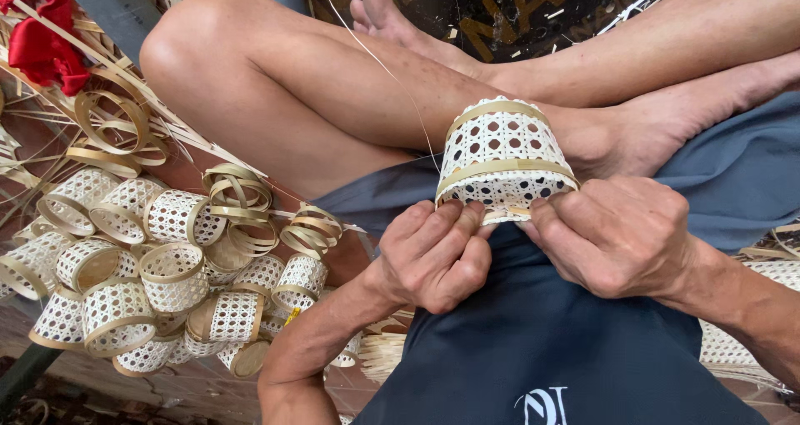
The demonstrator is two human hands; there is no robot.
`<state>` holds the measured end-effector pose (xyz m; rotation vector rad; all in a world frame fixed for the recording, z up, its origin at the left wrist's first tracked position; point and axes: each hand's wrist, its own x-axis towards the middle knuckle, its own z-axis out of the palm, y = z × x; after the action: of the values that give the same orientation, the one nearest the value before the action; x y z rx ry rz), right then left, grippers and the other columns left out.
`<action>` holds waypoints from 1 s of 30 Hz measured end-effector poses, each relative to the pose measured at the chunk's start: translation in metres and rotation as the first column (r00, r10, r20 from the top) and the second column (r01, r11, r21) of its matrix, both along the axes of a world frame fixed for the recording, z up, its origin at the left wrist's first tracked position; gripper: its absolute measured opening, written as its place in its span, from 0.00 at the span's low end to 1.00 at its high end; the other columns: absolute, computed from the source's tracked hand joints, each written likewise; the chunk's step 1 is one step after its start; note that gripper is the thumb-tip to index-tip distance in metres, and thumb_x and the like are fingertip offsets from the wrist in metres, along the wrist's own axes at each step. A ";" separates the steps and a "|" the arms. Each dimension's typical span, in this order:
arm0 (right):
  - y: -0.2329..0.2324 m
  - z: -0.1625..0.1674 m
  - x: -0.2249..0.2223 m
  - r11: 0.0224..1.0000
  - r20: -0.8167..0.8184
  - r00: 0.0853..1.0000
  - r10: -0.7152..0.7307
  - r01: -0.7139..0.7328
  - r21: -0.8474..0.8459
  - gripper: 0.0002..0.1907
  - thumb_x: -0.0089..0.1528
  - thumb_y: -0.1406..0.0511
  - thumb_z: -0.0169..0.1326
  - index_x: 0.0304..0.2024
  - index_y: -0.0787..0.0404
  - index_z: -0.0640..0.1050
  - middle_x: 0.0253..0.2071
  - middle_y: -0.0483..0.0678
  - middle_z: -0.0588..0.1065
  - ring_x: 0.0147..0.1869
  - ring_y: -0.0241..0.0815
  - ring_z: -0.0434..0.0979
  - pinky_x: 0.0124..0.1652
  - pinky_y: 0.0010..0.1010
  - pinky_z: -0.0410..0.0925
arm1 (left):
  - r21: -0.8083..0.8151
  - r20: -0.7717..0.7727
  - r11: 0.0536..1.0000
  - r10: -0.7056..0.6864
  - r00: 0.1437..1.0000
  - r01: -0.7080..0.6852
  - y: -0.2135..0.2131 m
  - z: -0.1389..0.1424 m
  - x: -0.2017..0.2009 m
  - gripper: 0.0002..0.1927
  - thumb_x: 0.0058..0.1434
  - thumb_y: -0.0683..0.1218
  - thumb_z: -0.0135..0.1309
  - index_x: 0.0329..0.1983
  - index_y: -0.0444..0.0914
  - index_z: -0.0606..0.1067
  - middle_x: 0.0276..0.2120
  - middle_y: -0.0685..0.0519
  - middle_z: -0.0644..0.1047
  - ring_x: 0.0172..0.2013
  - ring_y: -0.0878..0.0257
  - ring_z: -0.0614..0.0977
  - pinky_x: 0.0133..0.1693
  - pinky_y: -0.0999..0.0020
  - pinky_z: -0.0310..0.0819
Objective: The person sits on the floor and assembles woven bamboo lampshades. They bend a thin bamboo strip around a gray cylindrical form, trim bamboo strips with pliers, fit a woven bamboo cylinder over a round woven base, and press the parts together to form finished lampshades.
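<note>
Item: small woven basket point(502, 154), open hexagonal cane weave in pale off-white, bound by two flat tan bamboo bands, one near its far end and one near the rim. It lay on its side over the person's lap, against the crossed bare legs point(333, 100), rim turned toward the wearer. A thin pale thread point(392, 75) ran from the basket's left edge up and away across the thigh.

Left hand point(433, 254): fingers curled together, tips pressed on the lower left of the rim, pinching the edge strip.

Right hand point(617, 233): fingers bent and closed together, thumb and forefinger clamped on the lower right of the rim, just beside the left fingertips.

Beneath: dark blue-grey shorts point(542, 350) covering the lap.

To the left, on the floor: a heap of similar woven baskets point(150, 267), several lying on their sides, well apart from the hands. Among and above them, loose coiled bamboo rings point(242, 196) and scattered thin strips point(50, 42). A red cloth point(42, 42) lay at the upper left corner.

At the far right edge: more woven cane pieces point(750, 342), partly hidden behind the right forearm.
</note>
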<state>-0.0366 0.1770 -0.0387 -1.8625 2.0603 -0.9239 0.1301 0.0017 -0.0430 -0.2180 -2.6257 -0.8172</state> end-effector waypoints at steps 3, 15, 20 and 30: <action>0.001 0.000 0.000 1.000 0.004 1.000 0.005 -0.005 0.015 0.06 0.55 0.70 0.66 0.30 0.64 0.80 0.25 0.44 0.71 0.24 0.39 0.71 0.23 0.32 0.60 | -0.003 0.007 1.000 0.019 1.000 -0.019 0.001 0.002 -0.001 0.12 0.63 0.34 0.63 0.36 0.32 0.69 0.39 0.39 0.81 0.36 0.54 0.83 0.34 0.64 0.74; -0.001 0.000 -0.006 0.997 -0.044 0.996 0.072 -0.071 0.020 0.06 0.53 0.68 0.64 0.28 0.63 0.80 0.21 0.42 0.65 0.22 0.37 0.67 0.22 0.32 0.58 | 0.014 0.024 1.000 -0.021 0.999 0.021 0.000 0.001 -0.001 0.11 0.62 0.35 0.64 0.37 0.30 0.71 0.40 0.38 0.80 0.36 0.54 0.83 0.33 0.65 0.76; 0.001 0.002 -0.008 0.989 -0.098 0.985 0.140 -0.136 0.050 0.10 0.47 0.68 0.60 0.30 0.65 0.81 0.21 0.42 0.65 0.24 0.36 0.68 0.22 0.30 0.59 | -0.007 0.043 0.998 -0.063 0.997 0.064 -0.002 0.003 0.000 0.11 0.64 0.35 0.63 0.37 0.31 0.70 0.41 0.37 0.80 0.38 0.53 0.83 0.35 0.65 0.76; 0.007 0.001 -0.006 0.990 -0.133 0.981 0.140 -0.137 0.030 0.12 0.47 0.69 0.60 0.33 0.66 0.82 0.23 0.42 0.68 0.25 0.36 0.69 0.23 0.29 0.59 | -0.036 0.093 0.991 -0.127 0.988 0.131 -0.004 0.008 -0.002 0.09 0.62 0.38 0.59 0.35 0.33 0.70 0.39 0.36 0.80 0.36 0.53 0.83 0.34 0.66 0.73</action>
<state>-0.0430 0.1836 -0.0374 -2.0790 1.9738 -0.7588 0.1285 -0.0023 -0.0352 -0.3744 -2.7388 -0.8332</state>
